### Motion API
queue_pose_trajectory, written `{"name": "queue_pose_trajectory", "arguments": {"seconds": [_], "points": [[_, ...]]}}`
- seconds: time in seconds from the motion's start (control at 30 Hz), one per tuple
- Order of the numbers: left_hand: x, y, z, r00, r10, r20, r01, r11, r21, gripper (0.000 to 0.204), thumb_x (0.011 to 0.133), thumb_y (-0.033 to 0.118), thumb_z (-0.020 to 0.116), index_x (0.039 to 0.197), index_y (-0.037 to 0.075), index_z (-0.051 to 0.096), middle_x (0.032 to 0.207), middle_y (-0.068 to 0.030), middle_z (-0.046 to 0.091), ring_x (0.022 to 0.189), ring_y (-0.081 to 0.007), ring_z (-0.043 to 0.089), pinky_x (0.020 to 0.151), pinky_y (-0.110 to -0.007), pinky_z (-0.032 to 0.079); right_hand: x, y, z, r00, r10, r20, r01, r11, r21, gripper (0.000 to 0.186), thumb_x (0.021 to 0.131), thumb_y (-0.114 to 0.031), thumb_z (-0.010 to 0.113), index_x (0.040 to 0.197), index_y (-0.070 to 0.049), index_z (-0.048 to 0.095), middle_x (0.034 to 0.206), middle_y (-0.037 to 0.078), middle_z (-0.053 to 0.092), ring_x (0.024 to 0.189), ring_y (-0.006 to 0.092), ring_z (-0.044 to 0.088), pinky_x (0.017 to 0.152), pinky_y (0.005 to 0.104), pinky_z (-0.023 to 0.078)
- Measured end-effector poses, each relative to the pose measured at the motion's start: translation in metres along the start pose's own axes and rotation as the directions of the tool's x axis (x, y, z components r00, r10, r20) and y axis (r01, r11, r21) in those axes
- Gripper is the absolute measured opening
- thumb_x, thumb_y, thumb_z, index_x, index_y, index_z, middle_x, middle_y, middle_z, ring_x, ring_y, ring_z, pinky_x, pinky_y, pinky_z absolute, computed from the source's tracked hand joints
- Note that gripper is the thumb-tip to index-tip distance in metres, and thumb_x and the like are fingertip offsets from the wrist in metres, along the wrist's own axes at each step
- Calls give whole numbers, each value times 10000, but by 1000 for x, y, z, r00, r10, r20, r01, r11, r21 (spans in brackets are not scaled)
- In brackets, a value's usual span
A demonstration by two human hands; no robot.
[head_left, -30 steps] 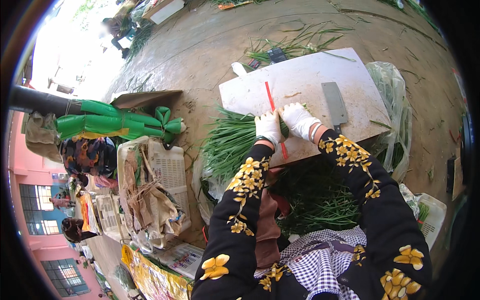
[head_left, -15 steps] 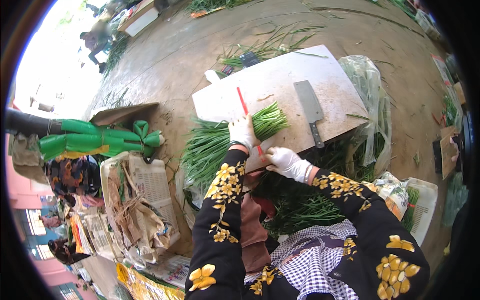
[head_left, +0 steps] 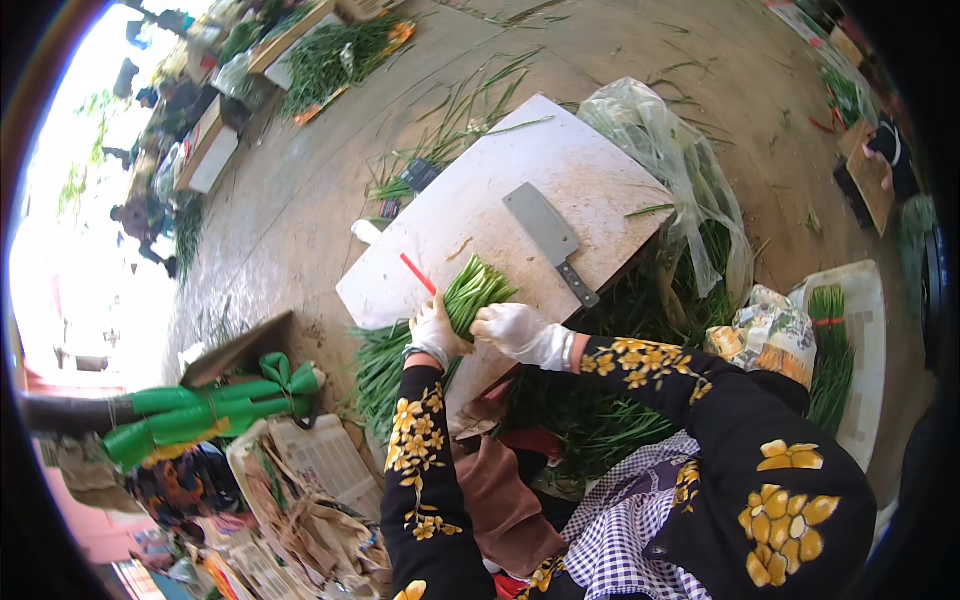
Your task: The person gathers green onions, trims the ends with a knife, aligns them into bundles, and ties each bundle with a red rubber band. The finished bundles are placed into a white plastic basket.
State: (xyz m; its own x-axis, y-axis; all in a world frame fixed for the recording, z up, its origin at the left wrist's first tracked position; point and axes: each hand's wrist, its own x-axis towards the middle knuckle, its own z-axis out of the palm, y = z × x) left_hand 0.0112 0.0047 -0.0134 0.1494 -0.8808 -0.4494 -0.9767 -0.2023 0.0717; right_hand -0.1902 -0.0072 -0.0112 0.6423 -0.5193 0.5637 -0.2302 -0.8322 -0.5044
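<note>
A bunch of long green chives lies across the near left part of a white board, its pale cut ends pointing toward the board's middle. My left hand, in a white glove, is wrapped over the bunch. A thin red strip sticks out beyond it on the board; the rest of the strip is hidden. My gloved right hand is closed at the right side of the bunch, fingertips against the stalks. What it pinches is hidden. A cleaver with a dark handle lies right of the bunch.
The white board has loose chives below its near right edge. Clear plastic bags hang at its right side. A white crate at right holds a tied bunch. A green-wrapped bar juts in from the left.
My right hand has moved up against the bunch; the red strip's near end no longer shows. My left hand stays on the bunch. The whole view has turned and shifted.
</note>
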Motion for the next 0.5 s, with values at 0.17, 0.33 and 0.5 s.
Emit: {"name": "queue_pose_trajectory", "arguments": {"seconds": [0.17, 0.33, 0.5], "points": [[20, -29, 19, 964, 162, -210, -190, 975, -118, 1058, 613, 408, 790, 1455, 93, 233, 1292, -195, 483, 1198, -350, 486, 1004, -490, 353, 35, 0, 42, 995, -23, -95, 14, 996, -87, 76, 804, -103, 565, 845, -51, 603, 777, 81, 616, 728, 247, 635, 653, 345, 525], [-8, -14, 31, 874, 177, -453, -196, 981, 6, 773, 695, 339, 730, 1332, 59, 393, 1010, -153, 586, 994, -338, 560, 889, -477, 406, 11, -10, 11, 977, -3, -214, 51, 974, 219, 108, 819, -106, 596, 922, -81, 618, 918, 44, 610, 839, 233, 618, 749, 335, 506], [-29, 28, 18, 785, 178, -593, -170, 983, 71, 842, 602, 386, 821, 1288, 46, 470, 995, -138, 582, 962, -346, 553, 875, -462, 416, -30, 43, -7, 765, 480, -430, -289, 852, 436, 326, 913, -78, 546, 1238, -56, 537, 1258, 68, 558, 1137, 195, 551, 948, 314, 472]]}}
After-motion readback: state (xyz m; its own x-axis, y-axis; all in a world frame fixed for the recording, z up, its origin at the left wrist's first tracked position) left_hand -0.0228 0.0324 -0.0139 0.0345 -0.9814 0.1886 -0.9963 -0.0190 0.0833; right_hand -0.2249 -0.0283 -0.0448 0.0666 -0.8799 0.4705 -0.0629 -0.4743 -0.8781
